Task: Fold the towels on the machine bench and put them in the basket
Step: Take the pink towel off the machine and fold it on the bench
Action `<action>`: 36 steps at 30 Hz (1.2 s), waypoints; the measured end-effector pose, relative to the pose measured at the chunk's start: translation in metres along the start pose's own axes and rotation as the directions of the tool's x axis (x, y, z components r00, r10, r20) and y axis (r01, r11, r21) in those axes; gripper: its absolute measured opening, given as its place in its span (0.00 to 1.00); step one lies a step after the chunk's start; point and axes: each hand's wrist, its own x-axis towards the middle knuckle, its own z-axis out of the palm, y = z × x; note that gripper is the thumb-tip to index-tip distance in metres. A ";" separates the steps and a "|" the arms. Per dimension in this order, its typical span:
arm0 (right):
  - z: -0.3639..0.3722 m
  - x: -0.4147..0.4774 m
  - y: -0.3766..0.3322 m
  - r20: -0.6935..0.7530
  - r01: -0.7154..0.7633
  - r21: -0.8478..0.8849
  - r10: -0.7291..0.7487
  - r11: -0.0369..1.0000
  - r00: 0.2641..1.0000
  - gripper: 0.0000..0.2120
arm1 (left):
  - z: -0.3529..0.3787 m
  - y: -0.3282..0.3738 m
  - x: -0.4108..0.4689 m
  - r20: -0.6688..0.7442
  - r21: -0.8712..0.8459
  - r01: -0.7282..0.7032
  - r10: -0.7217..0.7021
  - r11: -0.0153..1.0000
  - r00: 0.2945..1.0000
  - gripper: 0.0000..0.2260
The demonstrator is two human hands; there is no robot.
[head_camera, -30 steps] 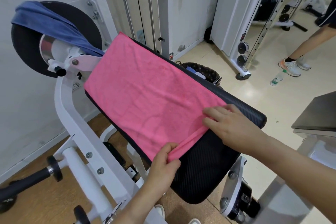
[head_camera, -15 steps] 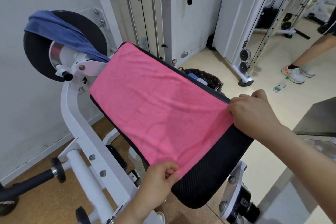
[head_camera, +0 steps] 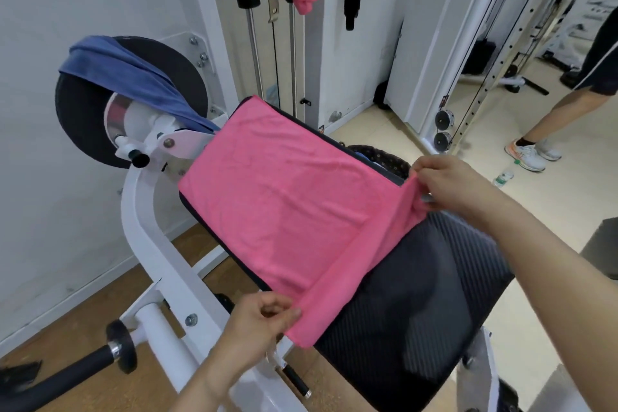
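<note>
The pink towel (head_camera: pixel 284 211) lies spread on the sloping worktop (head_camera: pixel 418 294), its near edge lifted, so the first fold looks barely begun. The left hand (head_camera: pixel 254 321) pinches the near left corner in its fingers (head_camera: pixel 284 313); the right hand (head_camera: pixel 451 184) clamps the right corner. A blue towel (head_camera: pixel 133 77) hangs unfolded over the roller pad (head_camera: pixel 83 130); the basket (head_camera: pixel 388 157) behind may already hold something, too hidden to tell

Your single view comes from the wide-angle camera on your head, facing forward and steeply down along the machine bench (head_camera: pixel 418 294). It sits close: the pink towel (head_camera: pixel 284 211) fills the middle, your left hand (head_camera: pixel 257 321) sits near the bottom edge, your right hand (head_camera: pixel 451 184) toward the right, and the floor (head_camera: pixel 568 197) shows farther off, top right
</note>
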 end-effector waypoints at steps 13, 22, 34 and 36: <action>0.076 0.092 -0.127 -0.232 0.105 -0.180 -0.146 0.978 0.962 0.15 | -0.146 0.003 0.069 -0.291 -0.169 -0.118 0.065 0.978 0.955 0.05; 0.131 0.174 -0.185 -0.061 0.188 -0.002 -0.188 0.982 0.980 0.08 | -0.210 -0.024 0.134 -0.473 -0.241 -0.155 0.023 0.958 0.881 0.07; 0.200 0.273 -0.200 -0.149 0.228 -0.230 -0.266 0.946 0.953 0.06 | -0.242 -0.033 0.233 -0.586 -0.284 -0.093 -0.096 0.954 0.805 0.04; 0.207 0.282 -0.194 -0.165 0.203 -0.253 -0.249 0.946 0.954 0.04 | -0.241 -0.036 0.239 -0.600 -0.279 -0.089 -0.101 0.956 0.794 0.03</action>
